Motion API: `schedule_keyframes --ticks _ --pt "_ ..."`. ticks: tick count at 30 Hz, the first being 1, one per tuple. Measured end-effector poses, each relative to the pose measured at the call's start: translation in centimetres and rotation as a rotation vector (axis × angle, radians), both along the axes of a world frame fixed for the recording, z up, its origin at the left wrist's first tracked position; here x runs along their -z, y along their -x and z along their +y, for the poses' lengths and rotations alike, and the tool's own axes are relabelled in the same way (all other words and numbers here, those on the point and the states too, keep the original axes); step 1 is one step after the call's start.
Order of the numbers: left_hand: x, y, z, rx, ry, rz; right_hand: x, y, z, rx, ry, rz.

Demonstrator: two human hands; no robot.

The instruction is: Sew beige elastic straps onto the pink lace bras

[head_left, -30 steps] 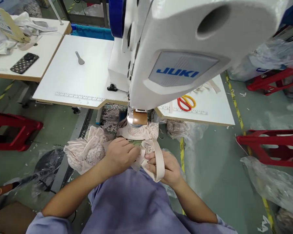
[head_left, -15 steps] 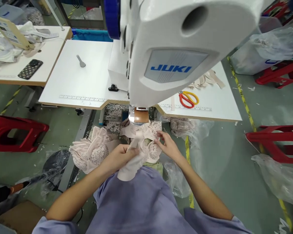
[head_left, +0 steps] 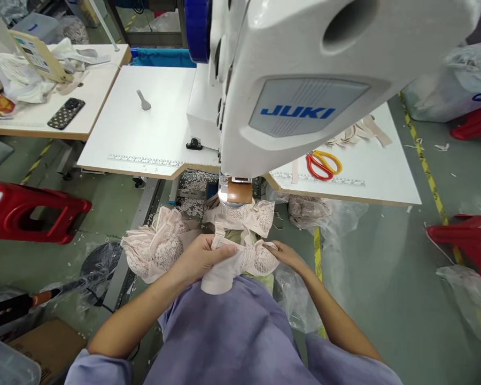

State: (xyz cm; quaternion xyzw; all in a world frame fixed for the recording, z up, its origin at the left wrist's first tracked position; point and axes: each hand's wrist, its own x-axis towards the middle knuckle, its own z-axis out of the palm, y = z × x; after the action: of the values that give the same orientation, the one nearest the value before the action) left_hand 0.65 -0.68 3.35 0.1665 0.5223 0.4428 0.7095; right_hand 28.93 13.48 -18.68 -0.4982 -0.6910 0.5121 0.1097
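A pale pink lace bra is stretched between my hands, over my lap and just below the sewing machine. My left hand pinches its smooth band near a strap, thumb on top. At the right, the fingers of my right hand close on the edge of a lace cup. More lace of the same colour lies by the machine's sewing end, and whether it belongs to the held bra I cannot tell. Left of my left hand sits a bundle of lace bras.
Red-and-yellow scissors and beige fabric strips lie on the right table wing. A grey spoon-shaped piece is on the left wing. Red stools stand on both sides. Plastic bags lie on the floor.
My right hand has moved down from the upper lace to the cup edge. The band in my left hand is now spread flatter. The whole view has shifted slightly.
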Motion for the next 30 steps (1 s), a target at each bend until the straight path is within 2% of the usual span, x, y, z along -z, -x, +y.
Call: schedule_keyframes --ticks 3,5,7,8,10,11,12,13,14,15,16,17,18,19,21,23,25,27,30 --pt "0.0 1.1 0.5 0.019 0.011 0.012 -2.5 -2.5 0.5 -0.063 0.047 -0.088" --pt "0.2 2.7 1.2 0.086 0.039 0.116 -5.0 -3.8 0.4 -0.045 0.06 -0.12" --pt "0.7 4.6 2.4 0.169 0.076 0.411 -7.8 -4.2 -0.3 0.0 0.131 -0.088" --pt "1.0 5.2 3.2 0.197 0.083 0.65 -9.2 -3.9 -1.0 0.031 0.182 -0.036" --pt "1.9 5.1 4.9 0.173 0.035 1.078 -11.8 -2.1 -2.3 0.102 0.237 0.122" --pt "2.3 4.4 5.6 0.154 -0.037 1.18 -12.9 -0.8 -2.9 0.105 0.24 0.21" --pt "2.7 3.4 6.1 0.182 -0.148 1.187 -13.8 0.7 -3.2 0.071 0.228 0.291" --pt "3.1 2.1 6.3 0.226 -0.271 1.106 -14.6 2.1 -3.3 -0.037 0.215 0.36" --pt "3.4 0.8 6.3 0.277 -0.342 0.918 -15.3 3.3 -3.1 -0.192 0.197 0.407" --pt "3.8 -0.3 6.1 0.345 -0.348 0.666 -15.9 4.4 -2.5 -0.349 0.175 0.429" --pt "4.1 -1.2 5.9 0.369 -0.283 0.428 -16.5 5.1 -1.5 -0.482 0.148 0.424" --pt "4.5 -1.7 5.6 0.361 -0.187 0.249 -16.9 5.6 0.0 -0.554 0.103 0.391" --pt "4.8 -2.0 5.3 0.346 -0.124 0.151 -17.4 5.9 1.9 -0.544 0.028 0.315" --pt "5.0 -2.0 5.1 0.321 -0.079 0.098 -17.8 6.3 4.2 -0.468 -0.06 0.22" --pt "5.3 -1.9 4.8 0.288 -0.06 0.064 -18.5 7.2 10.0 -0.153 -0.318 -0.062" --pt "5.3 -2.1 4.6 0.261 -0.026 -0.041 -19.3 8.8 16.2 0.046 -0.435 -0.17" --pt "5.1 -2.5 4.3 0.179 0.071 -0.163 -19.8 11.0 21.9 0.158 -0.488 -0.235" --pt "5.0 -2.8 3.8 0.047 0.181 -0.229 -20.2 13.2 26.0 0.236 -0.493 -0.3" --pt "5.0 -2.2 3.1 -0.082 0.177 -0.158 -20.1 15.8 28.9 0.298 -0.483 -0.356"
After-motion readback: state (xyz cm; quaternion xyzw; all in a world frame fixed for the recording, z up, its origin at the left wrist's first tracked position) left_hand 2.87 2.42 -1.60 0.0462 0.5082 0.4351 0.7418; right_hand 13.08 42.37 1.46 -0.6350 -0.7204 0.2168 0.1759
